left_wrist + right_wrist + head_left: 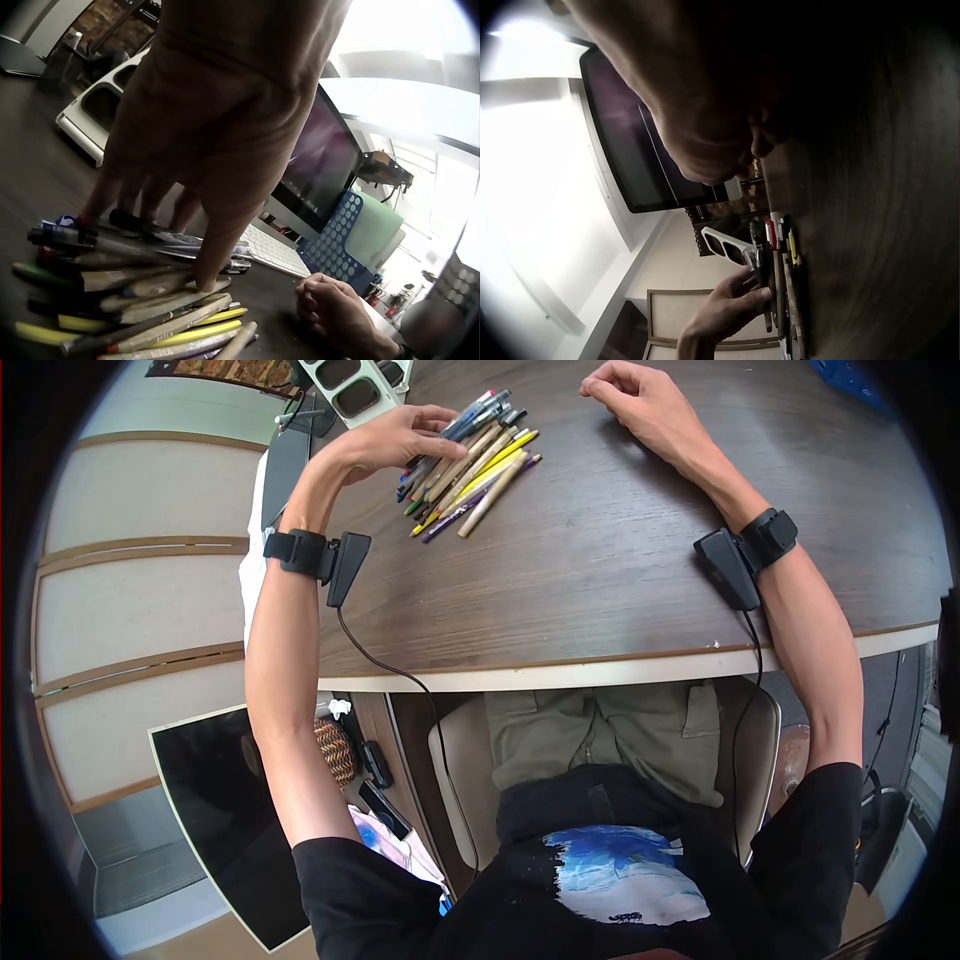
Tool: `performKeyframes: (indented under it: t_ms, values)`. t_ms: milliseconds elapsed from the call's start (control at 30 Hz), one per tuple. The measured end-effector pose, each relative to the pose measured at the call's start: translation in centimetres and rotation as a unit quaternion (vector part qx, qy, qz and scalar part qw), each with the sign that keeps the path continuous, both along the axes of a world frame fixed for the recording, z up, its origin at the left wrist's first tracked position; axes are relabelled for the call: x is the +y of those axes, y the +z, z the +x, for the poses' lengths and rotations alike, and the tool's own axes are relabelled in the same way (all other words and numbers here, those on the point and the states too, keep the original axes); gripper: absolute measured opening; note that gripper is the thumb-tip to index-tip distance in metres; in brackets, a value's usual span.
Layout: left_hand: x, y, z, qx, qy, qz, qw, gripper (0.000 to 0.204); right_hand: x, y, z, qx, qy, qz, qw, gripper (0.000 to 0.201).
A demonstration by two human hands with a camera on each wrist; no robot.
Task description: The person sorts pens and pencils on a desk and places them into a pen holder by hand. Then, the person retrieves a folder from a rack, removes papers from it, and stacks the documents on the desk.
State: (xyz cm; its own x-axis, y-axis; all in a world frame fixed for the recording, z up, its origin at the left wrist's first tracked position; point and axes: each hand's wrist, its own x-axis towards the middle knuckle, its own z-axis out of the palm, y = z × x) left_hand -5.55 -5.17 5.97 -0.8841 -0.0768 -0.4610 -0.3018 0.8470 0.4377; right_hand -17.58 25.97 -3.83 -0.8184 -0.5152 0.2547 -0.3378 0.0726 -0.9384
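Left hand [385, 440]: palm down over the pens [478, 418], grasping at them, fingers on the far side and thumb on the near, its tip against the pencils [490, 500]; the spread appears to gather the nearest few rather than the whole heap. How many are actually pinched cannot be told. Right hand [650, 410]: resting on the counter [600, 580], fingers loosely curled, nothing seen in it; apparently idle, well apart from the heap. Pens and pencils: one loose heap on the counter, under and beside the left hand, mostly laid lengthwise in roughly one direction, which lets a hand span several across; pens toward the fingers, wooden and yellow pencils toward the thumb. Holder [380, 404]: white, with dark compartments, on the counter just beyond the left hand, within its easy reach. Wrist cameras, two: left [348, 570] and right [728, 568], strapped on, each with a cord hanging past the counter's near edge. Farther off: keyboard [274, 251], white; monitor [322, 157] standing behind it; rack [330, 232], blue, perforated, beside the monitor, pale green sheet within or behind, which cannot be told.
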Motion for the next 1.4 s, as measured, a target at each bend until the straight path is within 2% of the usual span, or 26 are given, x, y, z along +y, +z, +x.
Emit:
performKeyframes:
  t_ms: [33, 67, 133, 167, 200, 267, 300, 367, 400, 467, 633, 767, 867, 900, 1033, 1100, 1267, 1333, 1367, 1400]
  values:
    - [0.2, 0.0, 0.3, 0.004, 0.009, 0.007, 1.0, 0.107, 0.1, 0.2, 0.1, -0.008, -0.002, 0.012, 1.0, 0.028]
    - [0.7, -0.3, 0.7, 0.002, 0.008, 0.007, 1.0, 0.107, 0.1, 0.4, 0.1, -0.015, -0.005, 0.024, 1.0, 0.028]
    - [2.7, -0.6, 1.7, 0.061, 0.003, -0.055, 0.997, 0.124, 0.1, 0.2, 0.2, -0.016, -0.003, 0.018, 1.0, 0.028]
    - [3.5, -1.1, 2.3, 0.087, -0.023, -0.103, 0.991, 0.14, -0.1, 0.2, 0.1, -0.018, -0.001, 0.011, 1.0, 0.027]
    - [4.7, -1.1, 2.8, 0.089, -0.023, -0.104, 0.99, 0.14, -0.1, 0.6, 0.1, -0.016, 0.0, 0.01, 1.0, 0.027]
    - [6.8, -1.4, 3.7, 0.052, -0.06, -0.199, 0.977, 0.155, 0.2, 1.0, 0.5, -0.054, 0.007, 0.022, 0.998, 0.027]
    - [7.4, -2.0, 4.1, 0.05, -0.06, -0.196, 0.977, 0.155, 0.2, 0.6, 0.4, -0.056, 0.008, 0.025, 0.998, 0.027]
    - [7.9, -2.8, 4.6, 0.079, -0.068, -0.253, 0.962, 0.155, 0.0, 0.0, 0.0, 0.034, -0.008, 0.011, 0.999, 0.027]
    - [7.6, -2.7, 4.6, 0.08, -0.067, -0.253, 0.962, 0.155, 0.1, 0.4, 0.3, 0.035, -0.007, 0.011, 0.999, 0.027]
    - [6.8, -2.0, 3.9, 0.066, -0.08, -0.209, 0.972, 0.152, 0.6, 1.7, 1.0, -0.074, 0.017, 0.024, 0.997, 0.027]
    - [5.5, -1.7, 3.1, 0.081, -0.09, -0.224, 0.967, 0.122, 0.4, 0.8, 0.5, -0.025, 0.01, 0.019, 0.999, 0.027]
    - [6.9, -2.1, 3.8, 0.111, -0.089, -0.276, 0.951, 0.11, 0.3, -1.4, -1.0, 0.052, 0.029, 0.049, 0.997, 0.033]
    - [7.5, -2.1, 4.0, 0.122, -0.113, -0.281, 0.945, 0.107, 0.3, -1.4, -1.2, 0.066, 0.034, 0.034, 0.997, 0.036]
    - [7.7, -1.9, 4.1, 0.123, -0.119, -0.28, 0.945, 0.099, 0.3, -1.4, -1.2, 0.067, 0.033, 0.034, 0.997, 0.036]
    - [9.0, -1.6, 4.4, 0.114, -0.126, -0.281, 0.945, 0.087, 0.3, -1.4, -1.2, 0.065, 0.027, 0.054, 0.996, 0.039]
    - [9.4, -1.7, 4.5, 0.125, -0.172, -0.268, 0.94, 0.079, 0.3, -1.3, -1.4, 0.073, 0.018, 0.073, 0.995, 0.042]
    - [9.5, -0.7, 3.0, 0.096, -0.171, -0.181, 0.964, 0.079, 0.3, -1.4, -1.4, 0.072, 0.013, 0.058, 0.996, 0.044]
    - [9.1, 0.4, 2.1, 0.024, -0.159, -0.116, 0.98, 0.082, 0.4, -1.0, -1.2, 0.052, 0.015, 0.068, 0.996, 0.044]
    - [8.6, 0.1, 2.0, 0.079, -0.156, -0.109, 0.979, 0.087, 0.5, -0.7, -1.1, 0.028, 0.017, 0.077, 0.997, 0.043]
    - [8.5, 0.5, 1.6, 0.084, -0.155, -0.109, 0.978, 0.087, 0.5, -0.7, -1.2, 0.032, 0.016, 0.077, 0.996, 0.043]
